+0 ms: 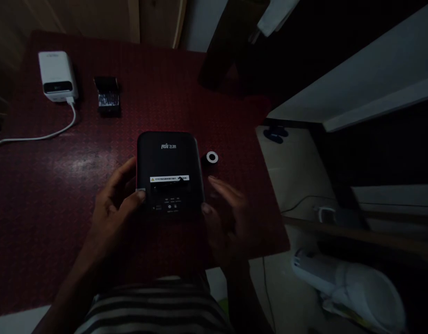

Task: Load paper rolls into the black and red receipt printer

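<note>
A black receipt printer [170,160] with white lettering, a white warning strip and a dark slot lies before me on the dark red table. My left hand [118,199] grips its left side, thumb on the top edge at a small pale tab and fingers behind the side. Beside the right edge is my right hand [227,211], thumb and forefinger apart and nothing between them. The thumb tip is at the printer's lower right corner; whether it touches I cannot tell. Just past the right side lies a small round white-ringed piece [212,157] with a dark centre.
At the far left stands a white power bank [57,74] with a white cable [36,138] plugged in. Near it sits a small open black case [108,96]. The red table [186,106] ends at the right, above a floor with slippers [275,133] and a white cylinder [349,287].
</note>
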Demonstrator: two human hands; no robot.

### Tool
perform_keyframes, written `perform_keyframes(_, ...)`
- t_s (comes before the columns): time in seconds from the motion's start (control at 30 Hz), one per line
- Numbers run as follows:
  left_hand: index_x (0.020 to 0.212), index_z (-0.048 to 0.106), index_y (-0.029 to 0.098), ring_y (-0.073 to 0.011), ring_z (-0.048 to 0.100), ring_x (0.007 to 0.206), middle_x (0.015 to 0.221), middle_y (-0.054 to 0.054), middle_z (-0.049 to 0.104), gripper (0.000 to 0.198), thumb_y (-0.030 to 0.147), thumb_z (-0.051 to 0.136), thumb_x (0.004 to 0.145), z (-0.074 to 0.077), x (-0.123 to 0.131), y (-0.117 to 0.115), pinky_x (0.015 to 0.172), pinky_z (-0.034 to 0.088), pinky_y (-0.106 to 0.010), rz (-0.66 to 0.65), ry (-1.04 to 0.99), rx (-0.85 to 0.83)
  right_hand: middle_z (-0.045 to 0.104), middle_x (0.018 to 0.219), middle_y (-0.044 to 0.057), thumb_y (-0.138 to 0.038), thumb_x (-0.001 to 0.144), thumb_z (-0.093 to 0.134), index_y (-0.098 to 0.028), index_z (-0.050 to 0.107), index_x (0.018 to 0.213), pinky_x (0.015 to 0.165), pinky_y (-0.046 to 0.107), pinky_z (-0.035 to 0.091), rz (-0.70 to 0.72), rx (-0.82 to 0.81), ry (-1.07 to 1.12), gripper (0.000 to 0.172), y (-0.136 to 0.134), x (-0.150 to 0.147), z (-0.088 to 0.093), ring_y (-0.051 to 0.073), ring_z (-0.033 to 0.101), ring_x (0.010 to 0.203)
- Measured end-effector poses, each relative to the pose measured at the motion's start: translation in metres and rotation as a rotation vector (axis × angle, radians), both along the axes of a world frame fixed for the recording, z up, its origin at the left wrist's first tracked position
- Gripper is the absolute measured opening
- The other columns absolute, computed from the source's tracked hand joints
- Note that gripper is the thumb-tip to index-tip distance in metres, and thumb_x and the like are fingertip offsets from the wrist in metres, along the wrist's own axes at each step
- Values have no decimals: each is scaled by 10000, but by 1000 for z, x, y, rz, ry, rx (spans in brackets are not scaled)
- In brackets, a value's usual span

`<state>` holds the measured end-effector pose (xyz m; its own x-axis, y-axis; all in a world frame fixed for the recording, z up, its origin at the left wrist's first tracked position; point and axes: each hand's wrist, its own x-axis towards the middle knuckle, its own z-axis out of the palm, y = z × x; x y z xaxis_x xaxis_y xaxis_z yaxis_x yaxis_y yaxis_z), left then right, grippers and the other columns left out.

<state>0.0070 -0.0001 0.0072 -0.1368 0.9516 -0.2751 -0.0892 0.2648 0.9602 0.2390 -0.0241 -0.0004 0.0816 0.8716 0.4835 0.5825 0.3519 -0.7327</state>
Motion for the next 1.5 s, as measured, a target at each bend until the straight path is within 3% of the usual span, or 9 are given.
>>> perform_keyframes(0.13,1560,776,403,-395,610,1625,1701,-20,696,597,420,889,975,-2,-2,2,1186,659,-450,-23,-7,11,832,1463,85,-436,1160,676,-350,655,1619,984,472,719,-36,-258,175,468,-17,-4,-30,293,846,1213)
perform_keyframes(0.3,1599,747,399,-405,632,1600,1687,-33,705,628,418,866,983,1,-2,2,1240,630,-521,-30,-13,-15,805,1507,110,-559,1155,625,-337,619,1668,1057,542,699,26,-263,204,559,-24,-7,-46,350,824,1288)
perform_keyframes(0.63,1631,721,408,-410,635,1601,1695,-19,701,656,499,872,999,18,5,-2,1217,650,-503,-3,44,-95,789,1514,135,-562,1142,630,-312,588,1669,1060,557,709,23,-309,120,585,-24,-4,-48,351,820,1284)
perform_keyframes(1.03,1650,696,369,-395,578,1659,1720,-37,677,637,440,833,1031,17,8,0,1165,679,-444,-25,51,-50,778,1549,134,-507,1175,592,-310,576,1697,1108,543,690,46,-208,39,558,-18,-6,-38,344,796,1362)
perform_keyframes(1.17,1659,685,402,-390,524,1702,1757,-18,645,645,484,839,1038,5,4,-1,1102,700,-405,-36,26,5,773,1569,134,-528,1186,575,-311,605,1689,1059,528,707,19,-168,24,549,-10,5,-17,334,803,1336)
perform_keyframes(1.23,1665,677,409,-383,565,1670,1757,-19,646,651,496,842,1042,-1,2,0,1104,695,-406,-42,5,16,815,1502,103,-435,1202,578,-325,676,1618,1017,475,715,-24,-109,-49,441,5,8,3,291,832,1253)
perform_keyframes(1.3,1660,680,394,-371,638,1602,1724,-33,676,649,496,846,1040,-4,0,1,1121,685,-417,-52,-1,36,866,1403,61,-254,1201,578,-320,776,1467,1140,487,666,-5,-82,-211,338,29,5,25,267,829,1276)
perform_keyframes(1.37,1642,692,377,-358,691,1542,1676,-43,714,637,492,851,1036,-6,-1,2,1156,665,-435,-69,3,68,886,1352,53,-157,1166,634,-281,826,1343,1187,482,633,204,-74,-360,289,59,-3,42,256,831,1253)
perform_keyframes(1.5,1635,683,382,-341,710,1514,1644,-44,736,626,511,842,1043,-9,-3,1,1214,619,-458,-90,-2,98,905,1154,64,-59,1101,704,-227,855,1137,951,387,659,487,-252,-686,228,109,-32,61,252,845,1064)
